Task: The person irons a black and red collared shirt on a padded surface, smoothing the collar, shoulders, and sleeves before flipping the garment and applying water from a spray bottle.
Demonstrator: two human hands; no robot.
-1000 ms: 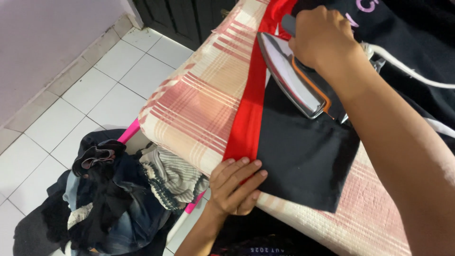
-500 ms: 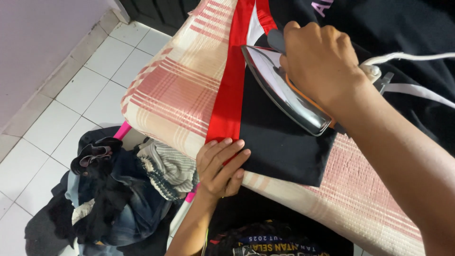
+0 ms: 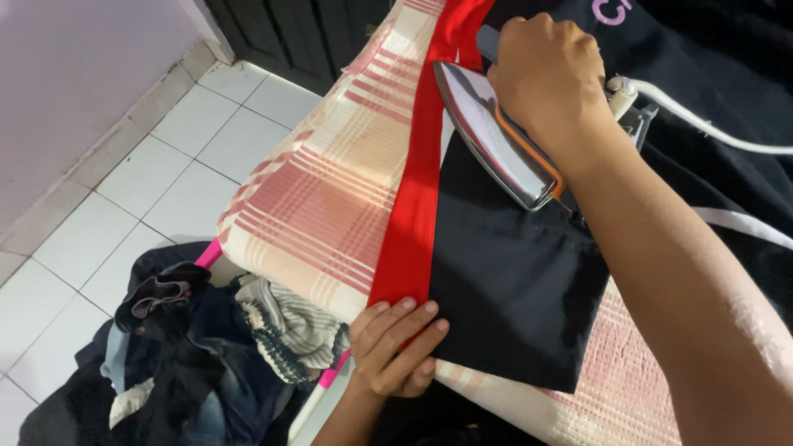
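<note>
Right hand point(image 3: 549, 78) fist-closed around iron point(image 3: 496, 136) handle, soleplate tilted on black-and-red garment point(image 3: 504, 272) lying on plaid ironing board point(image 3: 322, 198); left hand point(image 3: 395, 347) fingers flat, pinning garment's near edge

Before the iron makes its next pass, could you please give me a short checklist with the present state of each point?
1. Right hand grips the iron by its handle: ok.
2. Left hand pins the red strip at the board edge: ok.
3. Left hand's fingers apart from the iron: ok.
4. Black cloth lies flat ahead of the iron: ok.
5. Cord trails away from the soleplate: ok.
6. Iron hot enough: cannot tell.
</note>
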